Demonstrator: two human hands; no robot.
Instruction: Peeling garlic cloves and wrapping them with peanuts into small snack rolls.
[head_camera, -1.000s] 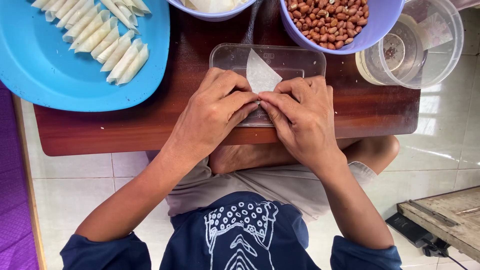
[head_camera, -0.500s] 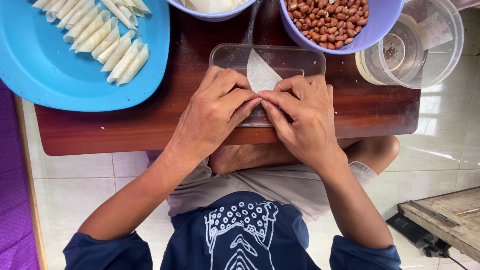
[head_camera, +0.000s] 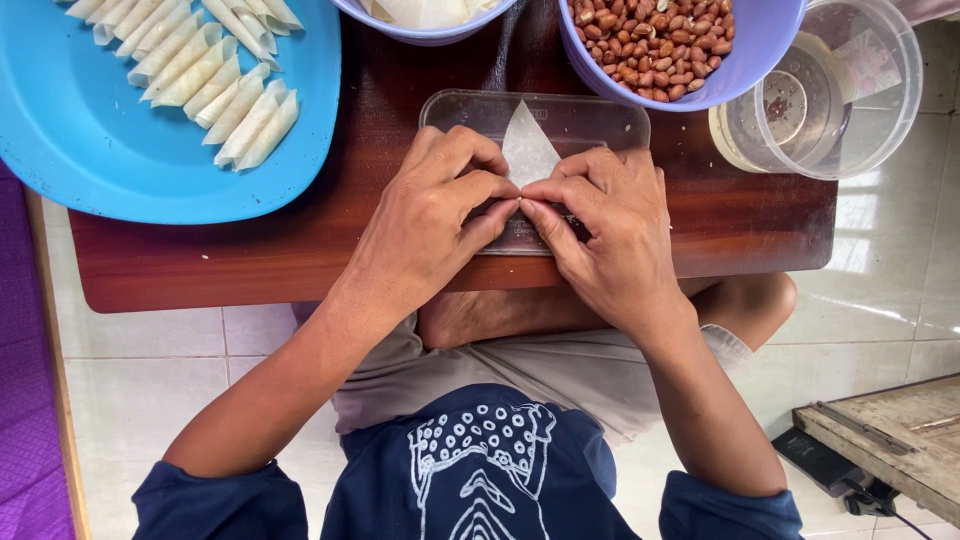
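Note:
A thin pale pastry wrapper (head_camera: 527, 150) lies on a clear plastic board (head_camera: 590, 115) atop a low dark wooden table (head_camera: 250, 260). Both hands press on its near end, fingertips meeting in the middle. My left hand (head_camera: 430, 215) covers the left part and my right hand (head_camera: 605, 225) the right part, each pinching the wrapper. Its pointed far corner sticks out above the fingers. What sits under the fingers is hidden.
A blue plate (head_camera: 120, 150) at the far left carries several rolled pastry sticks (head_camera: 215, 75). A purple bowl of peanuts (head_camera: 665, 45) stands behind the board, another purple bowl (head_camera: 425, 20) beside it. A clear round tub (head_camera: 835, 95) sits far right. White tiled floor lies below.
The hands stay on the wrapper; the fingertips have drawn a little closer together over its near end. Nothing else has moved.

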